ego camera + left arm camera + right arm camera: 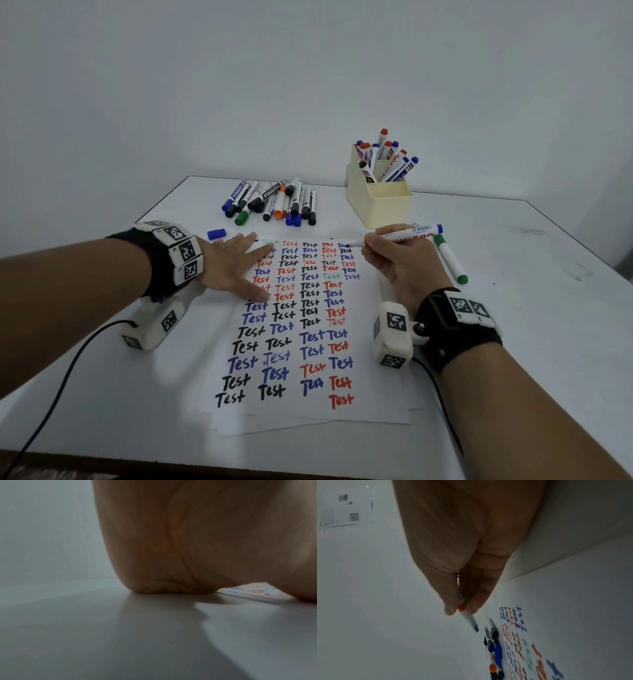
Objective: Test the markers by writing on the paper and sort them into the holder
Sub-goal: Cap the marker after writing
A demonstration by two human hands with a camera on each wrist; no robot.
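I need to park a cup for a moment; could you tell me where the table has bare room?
Free: the right side of the table, beyond the green marker, and the near-left corner beside the paper. Crowded: the far edge, with the marker pile and holder.

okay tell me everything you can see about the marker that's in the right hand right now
The blue marker is a white-barrelled whiteboard type with red and blue print and a blue end plug. It is uncapped; its dark blue tip points at the top right of the paper, by the last blue "Test". It lies nearly level, pinched near the nib by the right hand. Whether the tip touches the paper is unclear.
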